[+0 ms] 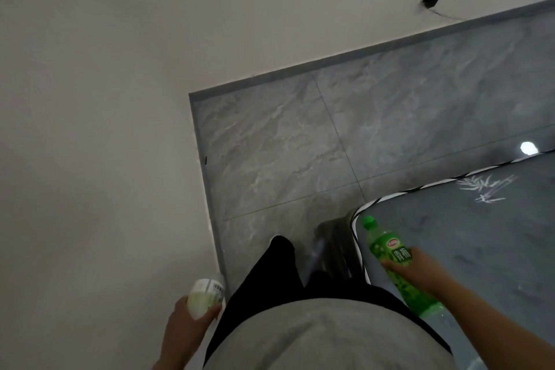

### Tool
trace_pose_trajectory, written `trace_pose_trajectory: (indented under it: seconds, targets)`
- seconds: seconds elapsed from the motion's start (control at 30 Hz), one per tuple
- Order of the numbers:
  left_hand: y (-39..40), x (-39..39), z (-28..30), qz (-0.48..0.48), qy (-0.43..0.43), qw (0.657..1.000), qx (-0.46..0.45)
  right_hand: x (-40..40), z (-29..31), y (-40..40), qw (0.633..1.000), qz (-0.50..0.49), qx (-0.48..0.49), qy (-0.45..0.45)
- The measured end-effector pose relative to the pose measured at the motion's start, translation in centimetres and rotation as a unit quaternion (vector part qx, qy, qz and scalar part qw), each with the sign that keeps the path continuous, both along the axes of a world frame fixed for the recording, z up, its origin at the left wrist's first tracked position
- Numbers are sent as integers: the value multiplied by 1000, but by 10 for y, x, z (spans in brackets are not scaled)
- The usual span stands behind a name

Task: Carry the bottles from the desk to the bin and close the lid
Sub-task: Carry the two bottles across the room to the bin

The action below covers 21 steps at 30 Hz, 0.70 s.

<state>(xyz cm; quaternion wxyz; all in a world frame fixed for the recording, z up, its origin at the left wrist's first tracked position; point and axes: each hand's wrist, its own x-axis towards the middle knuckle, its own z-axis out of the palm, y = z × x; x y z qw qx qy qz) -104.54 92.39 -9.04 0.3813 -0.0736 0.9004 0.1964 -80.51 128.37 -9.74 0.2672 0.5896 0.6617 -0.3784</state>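
Both hands hold bottles. Left hand [192, 320] is wrapped round a small pale bottle [205, 297], low on the left, near the white wall [90, 129]. Right hand [420, 272] grips a green bottle [390, 261] w/ a green cap, tilted, above the corner of a grey mat [480, 234] on the right. Grey tile floor [285, 144] is in the middle. Dark legs [270, 279] & grey shirt [315, 339] show near the bottom. No bin or desk in view.

Two bottles show: one green bottle [396, 264] at lower right, one pale bottle [205, 297] at lower left. Two hands, the left [192, 324] and the right [420, 272].
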Motion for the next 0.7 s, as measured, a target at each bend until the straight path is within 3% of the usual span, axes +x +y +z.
trace_pose_trajectory:
  seconds: [0.4,0.7]
  targets:
    - [144,-158,8,-132,34,989,52,-27,-1,28,989,-136,-22,-59]
    - [234,-228,0,-160,31,986,16,-107,-14,136,980,-200,2,25]
